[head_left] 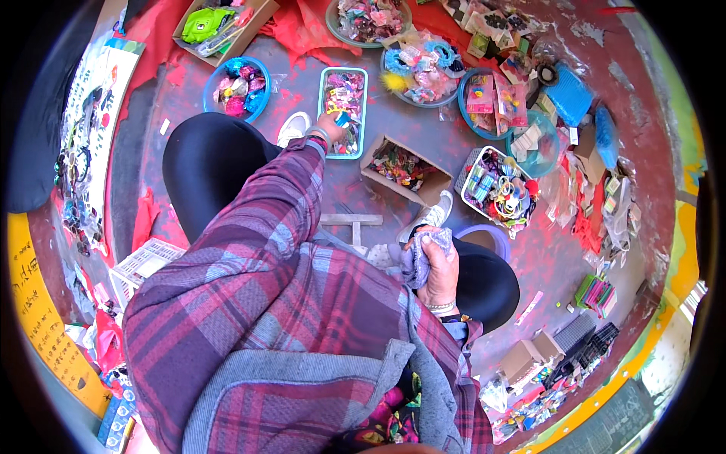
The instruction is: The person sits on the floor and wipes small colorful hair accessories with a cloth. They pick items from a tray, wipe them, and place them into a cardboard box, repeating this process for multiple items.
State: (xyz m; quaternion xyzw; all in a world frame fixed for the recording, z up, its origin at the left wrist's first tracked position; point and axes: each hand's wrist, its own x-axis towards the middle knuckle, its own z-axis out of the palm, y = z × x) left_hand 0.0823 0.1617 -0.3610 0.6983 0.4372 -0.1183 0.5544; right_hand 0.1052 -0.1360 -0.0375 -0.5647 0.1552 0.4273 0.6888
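My left hand (329, 127) reaches over a long mint-rimmed tray (364, 106) full of small colourful pieces. Its fingers are closed on a small teal-blue item (342, 119), whose kind I cannot make out. Close to my right knee, my right hand (440, 276) grips a crumpled purple-grey cloth (420, 261), with the thumb lying on top. Between the tray and my right shoe stands an open cardboard box (418, 161) holding a heap of small mixed trinkets.
A blue basin (265, 106) of shiny hair ornaments sits left of the tray. Rightward are a white basket (463, 178) of hair ties, a purple tub (504, 246) and several basins of accessories. A white plastic crate (128, 266) lies left, and small cardboard boxes (522, 362) lower right.
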